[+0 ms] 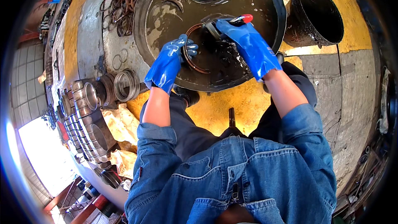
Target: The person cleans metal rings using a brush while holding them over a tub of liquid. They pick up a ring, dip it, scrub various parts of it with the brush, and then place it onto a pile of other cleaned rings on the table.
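My left hand (174,60), in a blue rubber glove, is closed on a thin copper-brown metal ring (191,61), fingers wrapped over its left side. The ring is tilted over a wide round tub (143,45) of dark, murky liquid. My right hand (244,41), gloved the same way, grips a dark brush-like tool (213,30) with a red handle end (247,18). The tool's dark head meets the ring's upper right edge; its exact kind is partly hidden by the glove. Another large ring (207,0) lies in the liquid at the tub's far side.
Left of the tub lie a heap of rusty rings (126,4) and two thin loose rings (120,59). Stacked metal rings (126,85) and brown paper (121,122) sit nearer on the left. A black bucket (296,29) stands at the right.
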Demonstrator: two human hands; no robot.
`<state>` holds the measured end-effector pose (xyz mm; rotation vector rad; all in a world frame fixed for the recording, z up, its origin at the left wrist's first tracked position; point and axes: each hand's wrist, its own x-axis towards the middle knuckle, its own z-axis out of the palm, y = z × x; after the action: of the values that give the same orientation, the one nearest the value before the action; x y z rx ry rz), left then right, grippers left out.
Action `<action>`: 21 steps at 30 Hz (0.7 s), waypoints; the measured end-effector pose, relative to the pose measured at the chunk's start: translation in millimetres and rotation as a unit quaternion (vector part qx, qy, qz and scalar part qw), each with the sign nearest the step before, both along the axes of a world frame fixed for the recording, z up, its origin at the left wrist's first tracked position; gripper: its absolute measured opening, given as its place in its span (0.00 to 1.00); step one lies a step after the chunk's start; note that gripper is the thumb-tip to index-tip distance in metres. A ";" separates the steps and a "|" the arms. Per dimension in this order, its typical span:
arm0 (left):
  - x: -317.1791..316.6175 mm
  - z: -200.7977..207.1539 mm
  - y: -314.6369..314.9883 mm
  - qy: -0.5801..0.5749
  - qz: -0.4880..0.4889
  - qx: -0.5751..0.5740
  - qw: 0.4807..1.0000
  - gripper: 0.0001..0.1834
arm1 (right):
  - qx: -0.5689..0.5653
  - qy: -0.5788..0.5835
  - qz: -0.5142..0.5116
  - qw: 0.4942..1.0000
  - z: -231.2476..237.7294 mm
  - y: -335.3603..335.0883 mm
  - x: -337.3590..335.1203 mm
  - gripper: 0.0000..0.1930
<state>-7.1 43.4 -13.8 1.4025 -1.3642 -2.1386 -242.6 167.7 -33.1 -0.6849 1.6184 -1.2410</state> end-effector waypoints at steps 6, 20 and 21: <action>-1.7 -50.1 -26.6 -0.065 -0.031 -0.065 0.995 0.24 | -0.060 -0.128 -0.005 0.990 -6.6 -28.2 36.1 0.13; -14.5 -1.0 15.0 -0.012 -0.014 -0.075 0.997 0.12 | -0.121 0.249 0.347 0.896 13.2 24.9 63.6 0.15; -16.0 -4.6 13.5 -0.016 -0.014 -0.078 0.997 0.12 | -0.116 0.256 0.363 0.888 12.2 28.5 58.9 0.15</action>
<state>-23.1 56.9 -18.4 1.3702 -1.5359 -1.9851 -183.7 196.2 -20.9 -1.7026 1.3857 -0.7166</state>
